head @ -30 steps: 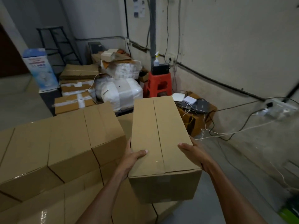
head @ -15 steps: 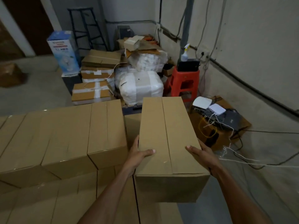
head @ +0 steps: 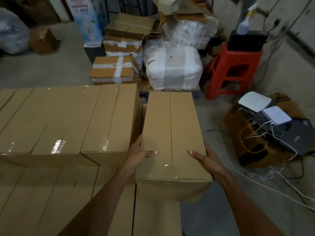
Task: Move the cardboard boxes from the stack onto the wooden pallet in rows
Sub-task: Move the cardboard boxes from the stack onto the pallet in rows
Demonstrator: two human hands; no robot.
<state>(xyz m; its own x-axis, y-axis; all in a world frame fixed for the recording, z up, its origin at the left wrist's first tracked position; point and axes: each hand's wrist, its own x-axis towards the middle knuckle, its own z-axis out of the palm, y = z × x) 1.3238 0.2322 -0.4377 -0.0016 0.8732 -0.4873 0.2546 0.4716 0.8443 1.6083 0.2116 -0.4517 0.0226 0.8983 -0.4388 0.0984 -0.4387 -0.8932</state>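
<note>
From my head view, I have one cardboard box (head: 172, 133) between my hands, long side running away from me. My left hand (head: 138, 155) is clamped on its left flank and my right hand (head: 206, 159) on its right flank. Each thumb lies on the taped top and the fingers are curled down the sides. Just left of this box, across a narrow dark gap, an upper row of boxes (head: 68, 120) sits edge to edge, and a lower layer of boxes (head: 51, 193) spreads beneath and nearer me. I judge the work well along: a bottom layer is laid, a second row is mostly filled, and this box looks bound for the open end beside that row. I cannot tell whether it rests on anything yet. I cannot make out the wooden pallet itself, nor the stack I draw from, so how many boxes remain I cannot say. Past the far end of the box stand a white wrapped bale (head: 173, 68) and some taped cartons (head: 114, 68). Beyond it to the right is a red plastic stool (head: 233, 68) carrying a dark case and a spray bottle (head: 245, 23). Right of the box, white network devices (head: 254, 101) and loose cables lie on a carton. All this stands on a grey concrete floor (head: 51, 65) against a pale wall (head: 289, 48).
</note>
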